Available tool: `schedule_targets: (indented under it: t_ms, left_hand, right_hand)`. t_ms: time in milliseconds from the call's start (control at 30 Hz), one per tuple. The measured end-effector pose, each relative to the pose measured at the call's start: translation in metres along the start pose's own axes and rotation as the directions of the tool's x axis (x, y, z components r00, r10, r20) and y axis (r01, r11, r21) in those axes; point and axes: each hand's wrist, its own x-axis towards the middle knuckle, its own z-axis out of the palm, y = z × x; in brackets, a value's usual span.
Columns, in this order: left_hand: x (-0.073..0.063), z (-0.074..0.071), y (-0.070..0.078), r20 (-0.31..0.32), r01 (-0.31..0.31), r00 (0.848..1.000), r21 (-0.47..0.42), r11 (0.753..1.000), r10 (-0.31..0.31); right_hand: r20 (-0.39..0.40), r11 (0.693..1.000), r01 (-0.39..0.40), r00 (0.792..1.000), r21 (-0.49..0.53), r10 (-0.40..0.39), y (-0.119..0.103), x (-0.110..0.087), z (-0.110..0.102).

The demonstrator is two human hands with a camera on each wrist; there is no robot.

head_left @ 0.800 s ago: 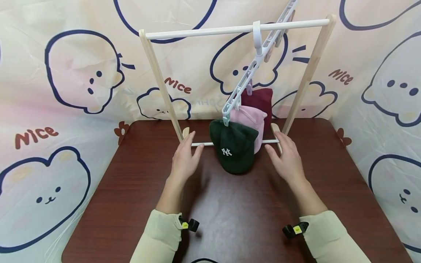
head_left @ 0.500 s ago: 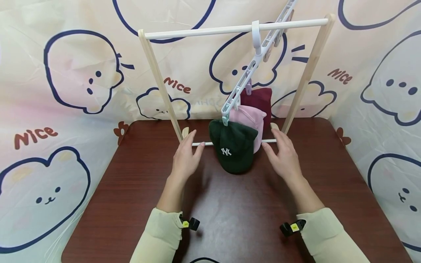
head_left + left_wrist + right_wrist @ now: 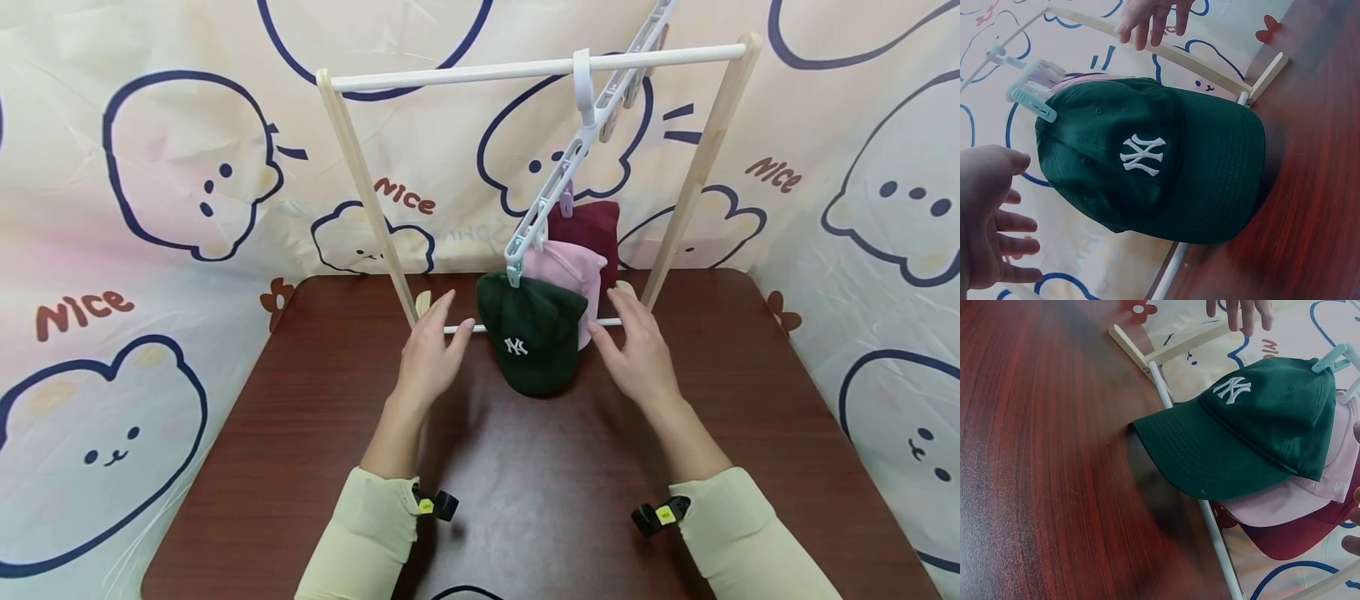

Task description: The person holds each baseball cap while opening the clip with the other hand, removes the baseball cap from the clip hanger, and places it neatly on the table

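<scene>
A dark green baseball cap (image 3: 534, 333) with white NY lettering hangs by a pale green clip (image 3: 1035, 105) from a white clip hanger (image 3: 558, 179). Behind it hang a pink cap (image 3: 562, 260) and a dark red cap (image 3: 592, 225). My left hand (image 3: 431, 354) is held to the left of the green cap, fingers extended, apart from it. To the right of the caps is my right hand (image 3: 637, 350), its fingers loosely spread and its thumb near the pink cap's edge; whether it touches is unclear. Neither hand grips anything.
The hanger hooks over the white top bar (image 3: 465, 75) of a wooden rack (image 3: 367, 196). A lower white bar (image 3: 1171, 270) runs behind the green cap. Everything stands on a dark red-brown table (image 3: 300, 467) before a printed cloth backdrop (image 3: 67, 208). A black cable lies at the front.
Both hands have shifted slightly inward, toward the caps, the right hand more than the left. The caps, hanger and rack look unmoved.
</scene>
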Motion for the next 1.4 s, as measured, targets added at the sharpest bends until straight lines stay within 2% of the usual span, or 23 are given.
schedule_targets:
  t_ms: [233, 433, 633, 967, 1400]
  left_hand:
    - [0.003, 0.002, 0.003, -0.004, -0.016, 1.000, -0.007, 1.000, 0.016]
    - [0.003, 0.002, 0.006, 0.012, -0.006, 1.000, -0.032, 0.999, 0.006]
    - [0.003, 0.004, 0.008, 0.020, -0.019, 1.000, -0.063, 0.998, 0.021]
    - [0.007, 0.008, 0.010, 0.024, -0.047, 0.998, -0.103, 0.994, 0.050]
    - [0.009, 0.007, 0.010, 0.028, -0.072, 0.997, -0.114, 0.991, 0.075]
  right_hand:
    - [0.047, 1.000, -0.009, 0.999, 0.003, 0.009, -0.003, 0.002, 0.002]
    - [0.045, 0.999, 0.038, 0.998, 0.000, -0.037, -0.006, 0.003, 0.006]
    - [0.086, 0.999, 0.034, 0.996, -0.018, -0.032, -0.007, 0.004, 0.007]
    - [0.085, 0.998, 0.063, 0.994, -0.004, -0.062, -0.007, 0.003, 0.007]
    - [0.103, 0.999, 0.054, 0.993, 0.002, -0.054, -0.006, 0.002, 0.013]
